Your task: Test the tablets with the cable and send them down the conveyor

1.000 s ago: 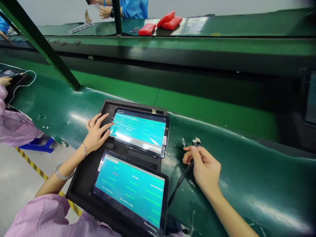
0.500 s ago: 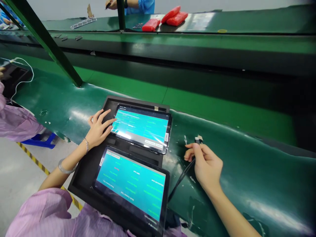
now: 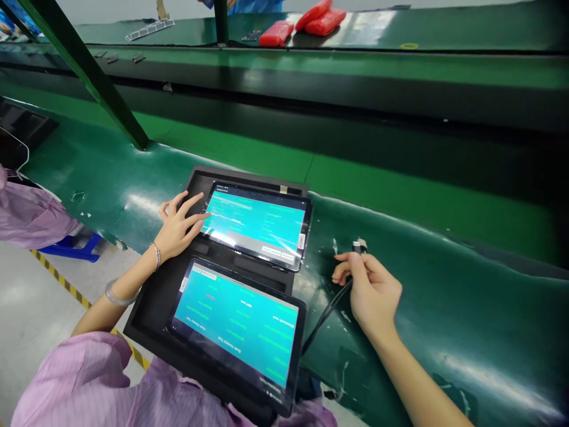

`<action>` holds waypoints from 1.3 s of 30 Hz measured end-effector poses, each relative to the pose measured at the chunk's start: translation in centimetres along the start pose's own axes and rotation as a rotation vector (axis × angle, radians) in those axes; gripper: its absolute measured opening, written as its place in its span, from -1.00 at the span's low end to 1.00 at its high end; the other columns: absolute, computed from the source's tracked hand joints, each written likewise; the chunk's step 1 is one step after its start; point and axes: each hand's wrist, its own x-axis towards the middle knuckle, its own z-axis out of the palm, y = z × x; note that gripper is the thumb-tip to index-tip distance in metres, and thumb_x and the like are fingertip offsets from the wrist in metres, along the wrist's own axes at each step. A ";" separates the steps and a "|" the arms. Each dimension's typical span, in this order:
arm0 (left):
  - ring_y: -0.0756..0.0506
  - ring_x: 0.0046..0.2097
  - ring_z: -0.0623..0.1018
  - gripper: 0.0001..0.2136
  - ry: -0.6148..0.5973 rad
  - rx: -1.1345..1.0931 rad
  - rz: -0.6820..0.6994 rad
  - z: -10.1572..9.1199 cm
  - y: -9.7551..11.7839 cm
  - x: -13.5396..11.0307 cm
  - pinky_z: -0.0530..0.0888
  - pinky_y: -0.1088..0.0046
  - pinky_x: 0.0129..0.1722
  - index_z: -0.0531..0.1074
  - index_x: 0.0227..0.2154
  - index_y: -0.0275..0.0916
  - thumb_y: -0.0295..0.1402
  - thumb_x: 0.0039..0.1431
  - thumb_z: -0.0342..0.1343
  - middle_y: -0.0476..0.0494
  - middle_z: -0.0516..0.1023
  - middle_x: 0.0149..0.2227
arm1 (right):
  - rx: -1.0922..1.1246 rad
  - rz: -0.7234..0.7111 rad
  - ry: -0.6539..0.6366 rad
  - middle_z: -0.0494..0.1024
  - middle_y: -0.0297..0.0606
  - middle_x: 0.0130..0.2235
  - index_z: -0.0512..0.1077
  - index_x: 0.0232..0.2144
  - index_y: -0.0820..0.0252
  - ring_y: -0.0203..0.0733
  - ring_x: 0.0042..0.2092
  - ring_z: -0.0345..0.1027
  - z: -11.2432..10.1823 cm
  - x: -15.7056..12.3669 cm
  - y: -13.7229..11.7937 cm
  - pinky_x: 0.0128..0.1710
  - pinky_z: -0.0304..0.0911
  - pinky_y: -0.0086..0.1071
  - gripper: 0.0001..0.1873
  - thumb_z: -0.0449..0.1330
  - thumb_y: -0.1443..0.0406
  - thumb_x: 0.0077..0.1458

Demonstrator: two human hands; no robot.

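Two tablets with lit cyan screens lie in a black tray at the edge of a green conveyor. My left hand rests with fingers spread on the left end of the far tablet, fingertips touching its screen edge. The near tablet lies closest to me. To the right of the tray, my right hand is closed around a black cable, its plug sticking up past my fingertips. The cable runs down toward the near tablet's right end.
A slanted green frame post stands on the belt at the left. Red packets and small parts lie on the far belt. A person in a pink sleeve stands at the left beside a blue stool.
The view has tipped a little, so everything sits slightly higher in the picture. My left fingers have shifted slightly on the far tablet's edge. My right hand keeps hold of the cable.
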 end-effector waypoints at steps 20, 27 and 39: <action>-0.32 0.32 0.18 -0.64 -0.073 -0.164 0.776 -1.6 9.6 -3.2 -0.06 -0.05 0.28 0.46 0.12 0.14 -0.13 0.30 0.01 0.02 0.30 0.32 | 0.045 -0.036 -0.017 0.44 -0.40 -0.60 0.50 -0.40 0.11 -0.26 -0.57 0.27 0.4 -0.1 -0.4 -0.52 0.19 -0.35 -0.66 0.20 0.01 0.26; -0.35 0.35 0.14 -0.57 -0.071 -0.090 0.780 -2.2 8.9 -2.9 -0.08 -0.05 0.30 0.41 0.18 0.09 -0.02 0.31 0.00 -0.02 0.31 0.31 | 0.106 -0.079 0.043 0.45 -0.39 -0.59 0.49 -0.37 0.13 -0.25 -0.57 0.27 0.3 -0.2 -0.8 -0.54 0.18 -0.35 -0.67 0.18 0.03 0.27; -0.36 0.42 -0.01 -0.63 0.037 -0.065 0.116 -3.9 1.3 -2.2 -0.01 -0.13 0.29 0.35 0.22 -0.01 -0.33 0.41 -0.07 -0.18 0.03 0.42 | 0.106 -0.455 1.028 0.25 -0.47 -0.66 0.30 -0.37 0.10 -0.24 -0.66 0.11 -12.7 11.9 -5.4 -0.66 -0.02 -0.35 -0.59 -0.24 0.21 0.42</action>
